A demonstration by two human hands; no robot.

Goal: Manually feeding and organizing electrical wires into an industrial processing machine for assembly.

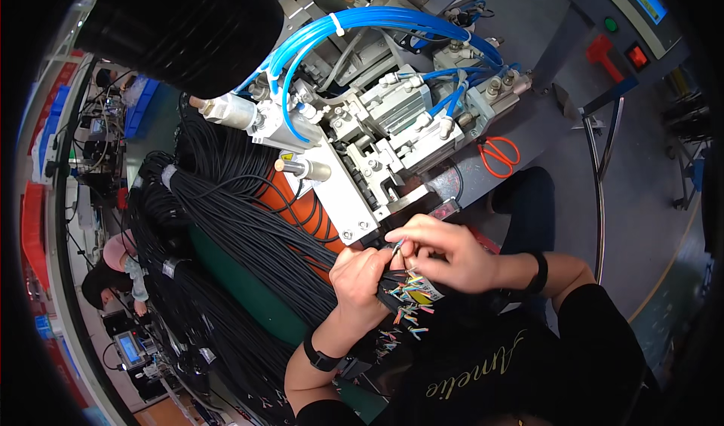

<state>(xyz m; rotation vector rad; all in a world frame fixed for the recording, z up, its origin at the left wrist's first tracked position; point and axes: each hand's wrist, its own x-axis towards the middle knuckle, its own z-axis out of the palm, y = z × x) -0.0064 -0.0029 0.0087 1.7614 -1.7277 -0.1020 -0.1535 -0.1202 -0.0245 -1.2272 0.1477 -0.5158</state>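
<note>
My left hand [359, 281] is closed, its thumb and fingers pinching the end of a black cable where thin coloured wires [399, 248] come out. From the other side my right hand [451, 255] pinches those same wires between thumb and forefinger, close to the left fingertips. Beneath both hands lies a cluster of other cable ends [411, 299], their bare coloured wires fanned out; a yellow-and-white label sits among them. The metal machine [351, 211] stands just beyond my fingers, its front plate corner close to the left hand.
Thick bundles of black cable [241, 207] run along the left over a green surface and an orange one [283, 199]. Blue air hoses [362, 17] arch over the machine. Orange-handled scissors [498, 156] lie right of it. Another person [113, 271] sits at the far left.
</note>
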